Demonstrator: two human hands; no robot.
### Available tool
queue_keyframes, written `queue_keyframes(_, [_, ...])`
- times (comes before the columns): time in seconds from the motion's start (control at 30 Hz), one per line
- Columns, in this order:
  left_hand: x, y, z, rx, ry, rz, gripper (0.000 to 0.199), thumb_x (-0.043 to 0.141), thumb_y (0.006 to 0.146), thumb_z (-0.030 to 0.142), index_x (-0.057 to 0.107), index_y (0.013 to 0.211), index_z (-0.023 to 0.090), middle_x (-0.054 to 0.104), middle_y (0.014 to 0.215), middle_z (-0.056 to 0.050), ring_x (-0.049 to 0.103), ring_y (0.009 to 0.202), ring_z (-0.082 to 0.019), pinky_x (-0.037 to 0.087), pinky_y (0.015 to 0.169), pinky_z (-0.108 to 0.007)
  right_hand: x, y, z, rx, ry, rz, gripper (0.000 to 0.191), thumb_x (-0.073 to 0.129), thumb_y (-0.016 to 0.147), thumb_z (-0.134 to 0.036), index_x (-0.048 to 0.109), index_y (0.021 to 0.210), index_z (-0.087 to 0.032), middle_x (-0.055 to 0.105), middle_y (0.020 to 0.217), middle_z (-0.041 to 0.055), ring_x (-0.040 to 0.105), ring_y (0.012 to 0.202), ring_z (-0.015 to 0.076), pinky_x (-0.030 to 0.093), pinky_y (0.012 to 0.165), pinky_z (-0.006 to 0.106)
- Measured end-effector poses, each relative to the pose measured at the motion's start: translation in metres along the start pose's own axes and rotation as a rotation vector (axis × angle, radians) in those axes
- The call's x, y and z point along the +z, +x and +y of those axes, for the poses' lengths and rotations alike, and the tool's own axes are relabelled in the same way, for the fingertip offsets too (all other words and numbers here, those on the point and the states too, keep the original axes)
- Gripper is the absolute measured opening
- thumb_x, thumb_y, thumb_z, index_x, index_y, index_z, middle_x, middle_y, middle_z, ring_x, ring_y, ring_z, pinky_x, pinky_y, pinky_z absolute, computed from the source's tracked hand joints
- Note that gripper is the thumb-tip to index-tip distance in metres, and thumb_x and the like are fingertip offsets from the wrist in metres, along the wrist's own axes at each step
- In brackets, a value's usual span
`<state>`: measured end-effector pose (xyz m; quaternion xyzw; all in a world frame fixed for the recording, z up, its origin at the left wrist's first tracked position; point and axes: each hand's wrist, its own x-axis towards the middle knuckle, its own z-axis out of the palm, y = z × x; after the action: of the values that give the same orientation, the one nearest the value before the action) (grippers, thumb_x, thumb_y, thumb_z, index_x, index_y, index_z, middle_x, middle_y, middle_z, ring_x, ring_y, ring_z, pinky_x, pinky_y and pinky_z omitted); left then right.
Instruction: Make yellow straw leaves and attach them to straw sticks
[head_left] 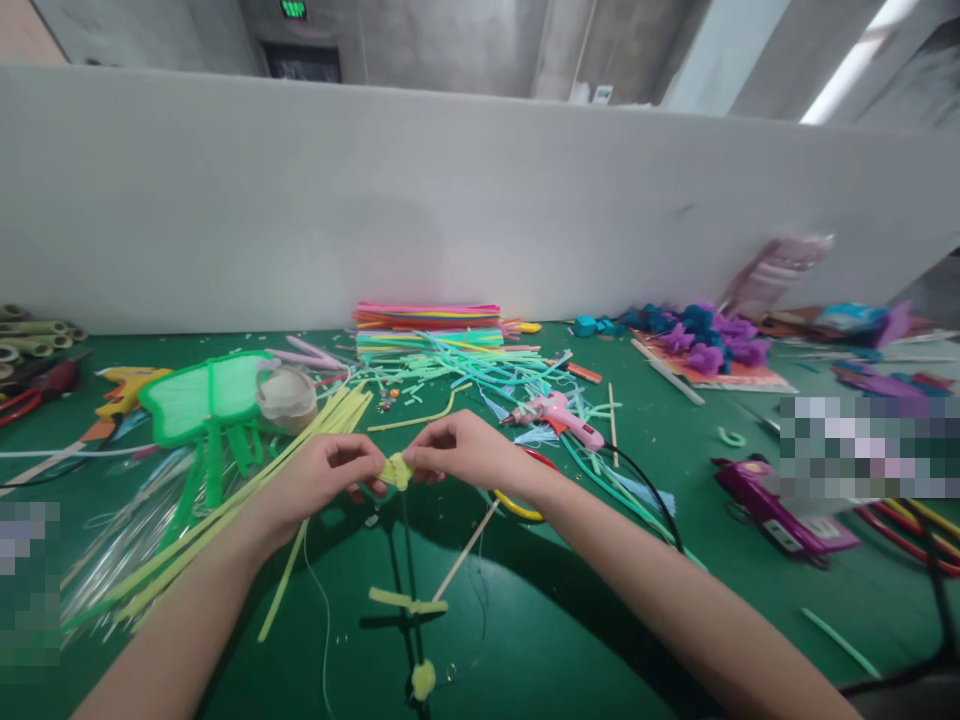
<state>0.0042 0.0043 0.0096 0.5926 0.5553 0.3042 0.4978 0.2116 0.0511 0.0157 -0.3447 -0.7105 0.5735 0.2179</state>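
One little fuzzy yellow piece (400,472) is getting pinched from both sides, left hand (330,470) and right hand (459,447) each closed on it over the green table (570,620), right at the far end of a thin dark stem (409,545), pink glue gun (561,416) lying near the right one.

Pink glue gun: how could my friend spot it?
On the green table, find the right hand. Just to its right, beside scattered blue-green strips, lies the pink glue gun. Its pink body sets it apart from the yellow glue gun, far left.
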Motion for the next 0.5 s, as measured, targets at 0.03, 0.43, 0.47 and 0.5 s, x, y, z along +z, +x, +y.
queue_keyframes(0.03, [0.001, 0.000, 0.000, 0.015, -0.007, -0.004, 0.023, 0.063, 0.079, 0.040, 0.067, 0.075, 0.018, 0.071, 0.069, -0.003, 0.065, 0.072, -0.019, 0.045, 0.061, -0.025, 0.000, -0.001, -0.001, -0.004, 0.005, 0.001, 0.020, 0.066, 0.078, -0.032, 0.071, 0.077, -0.013, 0.069, 0.071, 0.0038, 0.060, 0.063, 0.0115, 0.049, 0.060, 0.023])
queue_keyframes(0.43, [0.010, -0.002, 0.004, -0.015, -0.029, -0.020, 0.026, 0.059, 0.083, 0.041, 0.069, 0.078, 0.018, 0.071, 0.076, -0.004, 0.065, 0.075, -0.019, 0.046, 0.063, -0.026, 0.000, -0.001, 0.002, -0.030, 0.027, -0.036, 0.021, 0.065, 0.079, -0.034, 0.071, 0.079, -0.013, 0.069, 0.071, 0.0038, 0.062, 0.064, 0.0121, 0.051, 0.064, 0.024])
queue_keyframes(0.47, [0.011, -0.002, 0.004, -0.020, -0.042, -0.023, 0.026, 0.059, 0.083, 0.042, 0.068, 0.077, 0.018, 0.071, 0.075, -0.004, 0.065, 0.074, -0.018, 0.046, 0.062, -0.026, 0.000, -0.002, 0.002, -0.027, 0.017, -0.037, 0.021, 0.065, 0.079, -0.033, 0.071, 0.079, -0.013, 0.069, 0.071, 0.0040, 0.062, 0.065, 0.0123, 0.052, 0.064, 0.024])
queue_keyframes(0.5, [0.011, -0.001, 0.004, -0.024, -0.054, -0.025, 0.026, 0.060, 0.082, 0.042, 0.068, 0.076, 0.018, 0.070, 0.075, -0.004, 0.065, 0.074, -0.018, 0.046, 0.062, -0.025, 0.000, -0.002, 0.001, -0.023, 0.007, -0.035, 0.021, 0.065, 0.080, -0.033, 0.071, 0.079, -0.013, 0.069, 0.071, 0.0042, 0.062, 0.065, 0.0123, 0.052, 0.064, 0.024])
